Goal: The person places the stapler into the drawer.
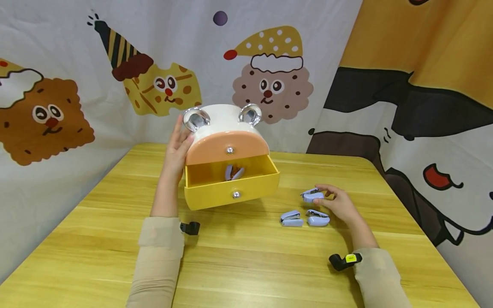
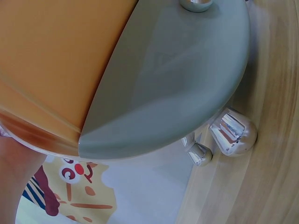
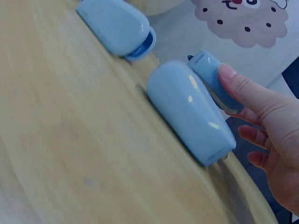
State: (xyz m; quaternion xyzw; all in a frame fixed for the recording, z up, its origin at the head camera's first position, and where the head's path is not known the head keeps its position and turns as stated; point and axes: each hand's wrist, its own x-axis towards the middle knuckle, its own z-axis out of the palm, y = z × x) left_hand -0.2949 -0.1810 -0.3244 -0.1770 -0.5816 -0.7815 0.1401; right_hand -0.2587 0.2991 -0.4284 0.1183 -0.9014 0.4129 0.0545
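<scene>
My left hand [image 1: 178,149] rests against the left side of a small drawer cabinet [image 1: 219,117] with silver round ears, the thumb near its front edge. The cabinet's yellow drawer [image 1: 233,194] is pulled out, with a lilac stapler [image 1: 229,172] inside. On the right, my right hand [image 1: 340,207] pinches another stapler [image 1: 313,196] between thumb and fingers. Two more staplers, a left one [image 1: 291,219] and a right one [image 1: 318,219], lie on the table just in front of it. In the right wrist view the held stapler [image 3: 210,81] shows behind a nearer stapler [image 3: 189,112].
The peach top drawer [image 1: 219,147] is closed. A grey-green lower front [image 2: 173,88] and silver feet [image 2: 233,133] show in the left wrist view. Behind the wooden table [image 1: 239,265] hangs a cloth [image 1: 154,25] printed with cartoon figures.
</scene>
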